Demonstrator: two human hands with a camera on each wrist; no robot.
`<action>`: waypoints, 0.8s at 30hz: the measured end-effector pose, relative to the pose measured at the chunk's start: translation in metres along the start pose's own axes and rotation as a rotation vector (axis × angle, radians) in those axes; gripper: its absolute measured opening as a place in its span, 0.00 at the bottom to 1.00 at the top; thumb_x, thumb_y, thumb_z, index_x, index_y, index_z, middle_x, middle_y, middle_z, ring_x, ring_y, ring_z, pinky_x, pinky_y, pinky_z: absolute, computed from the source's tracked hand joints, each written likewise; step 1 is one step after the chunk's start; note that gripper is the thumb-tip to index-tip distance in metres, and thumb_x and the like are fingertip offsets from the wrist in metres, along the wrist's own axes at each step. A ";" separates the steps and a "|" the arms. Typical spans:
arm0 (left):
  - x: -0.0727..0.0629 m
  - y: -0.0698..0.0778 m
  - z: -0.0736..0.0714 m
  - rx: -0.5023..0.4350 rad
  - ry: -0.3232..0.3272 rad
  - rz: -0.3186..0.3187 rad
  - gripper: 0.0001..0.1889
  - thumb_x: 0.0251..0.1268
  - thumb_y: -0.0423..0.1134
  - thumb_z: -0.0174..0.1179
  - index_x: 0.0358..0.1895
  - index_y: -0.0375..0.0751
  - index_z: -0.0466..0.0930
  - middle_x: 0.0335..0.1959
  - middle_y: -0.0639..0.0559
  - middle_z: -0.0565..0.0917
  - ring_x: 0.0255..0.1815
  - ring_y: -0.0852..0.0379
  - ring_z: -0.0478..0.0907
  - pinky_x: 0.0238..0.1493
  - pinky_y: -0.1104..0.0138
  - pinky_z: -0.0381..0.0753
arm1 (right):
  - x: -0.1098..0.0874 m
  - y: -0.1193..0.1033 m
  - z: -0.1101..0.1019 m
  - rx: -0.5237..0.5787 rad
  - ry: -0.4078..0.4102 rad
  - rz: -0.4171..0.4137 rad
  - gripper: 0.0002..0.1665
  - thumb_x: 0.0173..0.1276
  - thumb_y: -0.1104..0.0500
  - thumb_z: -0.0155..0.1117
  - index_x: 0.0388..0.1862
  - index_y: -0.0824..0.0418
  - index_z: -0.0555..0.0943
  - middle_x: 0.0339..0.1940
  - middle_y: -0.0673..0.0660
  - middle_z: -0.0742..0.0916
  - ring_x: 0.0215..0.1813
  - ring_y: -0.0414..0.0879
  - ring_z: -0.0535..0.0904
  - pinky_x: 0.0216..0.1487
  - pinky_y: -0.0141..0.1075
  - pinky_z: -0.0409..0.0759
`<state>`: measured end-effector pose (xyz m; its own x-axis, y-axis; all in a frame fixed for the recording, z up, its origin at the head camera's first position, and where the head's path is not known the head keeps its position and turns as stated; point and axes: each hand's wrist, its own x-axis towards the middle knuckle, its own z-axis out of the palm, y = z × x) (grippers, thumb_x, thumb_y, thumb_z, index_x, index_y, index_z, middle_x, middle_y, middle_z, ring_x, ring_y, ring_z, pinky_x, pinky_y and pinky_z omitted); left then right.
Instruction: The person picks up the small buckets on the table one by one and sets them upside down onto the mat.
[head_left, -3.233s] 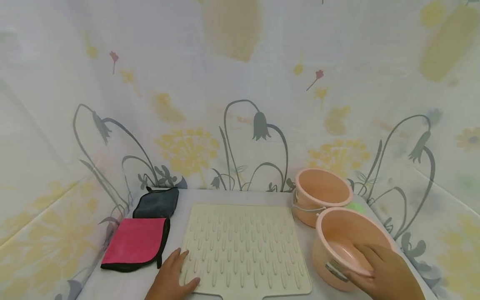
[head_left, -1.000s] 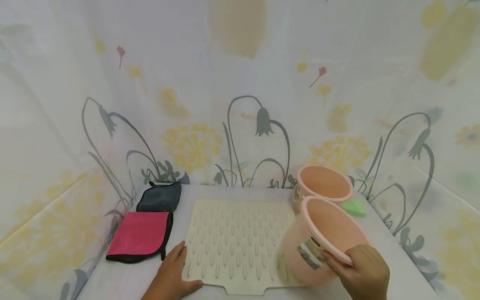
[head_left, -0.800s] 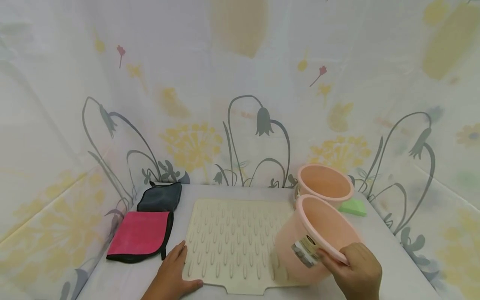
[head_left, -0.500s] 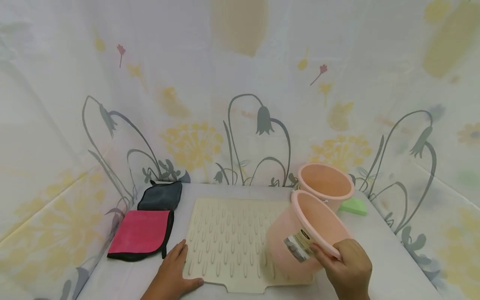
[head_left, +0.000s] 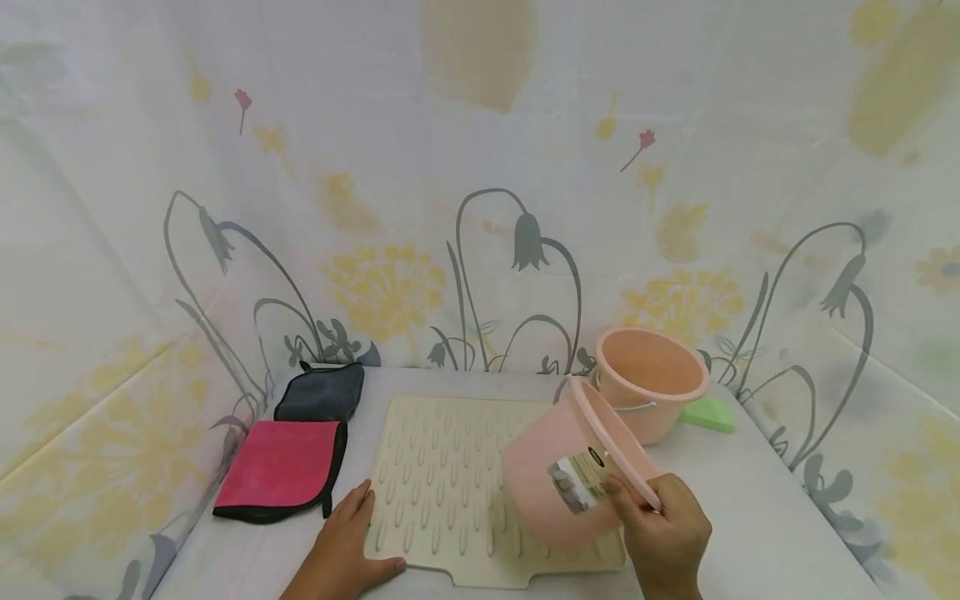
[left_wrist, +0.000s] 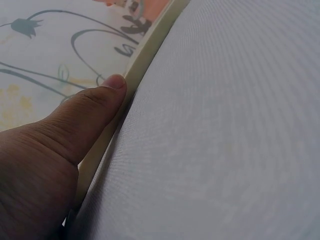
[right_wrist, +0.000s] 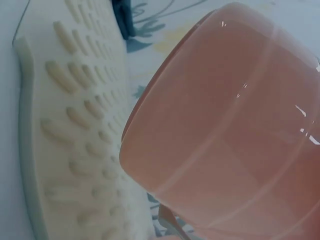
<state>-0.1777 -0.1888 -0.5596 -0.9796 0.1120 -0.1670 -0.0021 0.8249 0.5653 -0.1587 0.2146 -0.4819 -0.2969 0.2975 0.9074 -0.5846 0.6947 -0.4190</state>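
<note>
In the head view my right hand (head_left: 667, 529) grips the rim of a pink plastic bucket (head_left: 551, 467), its thumb on the outer wall beside a paper label. The bucket tips over, base toward the left, above the right part of a cream ridged board (head_left: 442, 475). From the right wrist, the bucket (right_wrist: 225, 120) fills much of the view, with the board's ridges (right_wrist: 75, 115) to its left. My left hand (head_left: 341, 546) rests at the board's lower left corner, fingers along the side. The left wrist view shows the thumb (left_wrist: 95, 110) against the board's edge.
A second pink bucket (head_left: 645, 392) with a wire handle stands upright at the back right, beside a green block (head_left: 708, 414). A folded pink cloth (head_left: 281, 467) with black trim and a dark cloth pouch-like piece (head_left: 322, 393) lie left of the board. Patterned curtains surround the white table.
My right hand has lifted the front bucket from the right side and carried it left over the board, tilting it further. The green block has come into fuller view. My left hand stays at the board.
</note>
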 end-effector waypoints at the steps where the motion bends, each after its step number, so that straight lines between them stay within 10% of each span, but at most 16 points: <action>1: 0.000 0.000 0.000 0.001 0.003 0.006 0.71 0.36 0.72 0.80 0.78 0.25 0.60 0.82 0.34 0.58 0.81 0.32 0.56 0.73 0.31 0.61 | -0.002 0.000 0.001 -0.002 -0.001 0.027 0.39 0.58 0.34 0.80 0.12 0.60 0.71 0.14 0.49 0.70 0.23 0.27 0.60 0.19 0.26 0.57; 12: 0.000 -0.001 0.002 0.004 -0.003 0.008 0.70 0.37 0.71 0.81 0.78 0.23 0.61 0.82 0.33 0.58 0.81 0.33 0.56 0.74 0.32 0.60 | -0.014 -0.006 0.015 -0.054 0.000 0.266 0.29 0.48 0.62 0.87 0.11 0.59 0.70 0.13 0.46 0.69 0.21 0.29 0.60 0.19 0.26 0.57; 24: -0.001 0.003 -0.002 -0.015 0.009 0.010 0.67 0.41 0.70 0.79 0.78 0.26 0.63 0.82 0.32 0.58 0.81 0.31 0.56 0.73 0.30 0.61 | -0.018 -0.015 0.039 -0.034 -0.019 0.437 0.30 0.54 0.61 0.86 0.13 0.59 0.69 0.14 0.43 0.68 0.18 0.32 0.61 0.15 0.28 0.57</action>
<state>-0.1767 -0.1879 -0.5563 -0.9814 0.1152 -0.1538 0.0051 0.8156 0.5787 -0.1744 0.1734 -0.4936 -0.5245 0.5562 0.6446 -0.3758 0.5281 -0.7615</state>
